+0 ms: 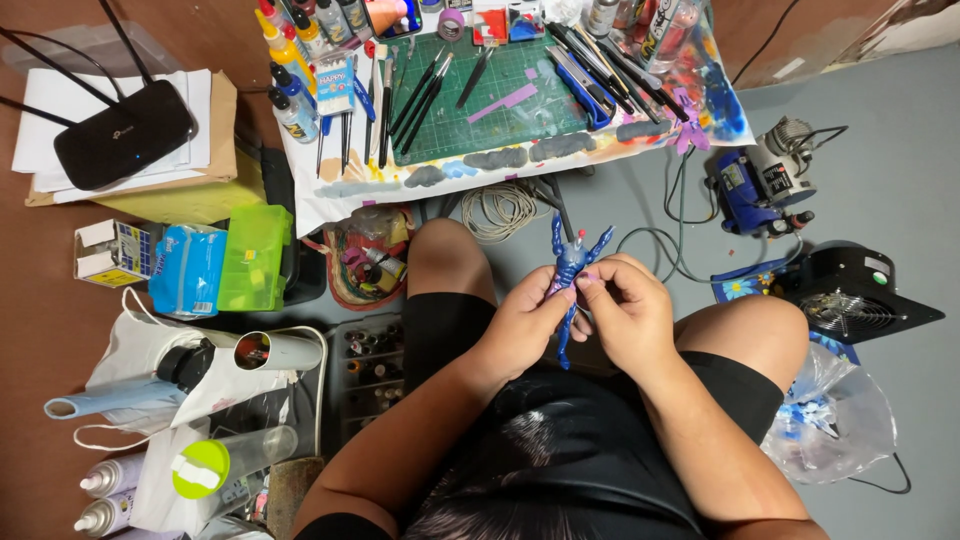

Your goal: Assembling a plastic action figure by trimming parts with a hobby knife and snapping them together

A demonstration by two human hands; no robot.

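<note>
Currently both hands grip blue figure over lap.
Blue figure (568, 275) held upright between left hand (523, 325) and right hand (628, 310), fingers pinching its body; below desk (330, 195) front edge; green cutting mat (500, 95) on desk, blue compressor (760, 185) on floor right.

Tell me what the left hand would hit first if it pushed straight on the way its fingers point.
The left hand points up and right, and already touches the blue figure. Just past that is the right hand, probably next, though depth is hard to judge.
</note>
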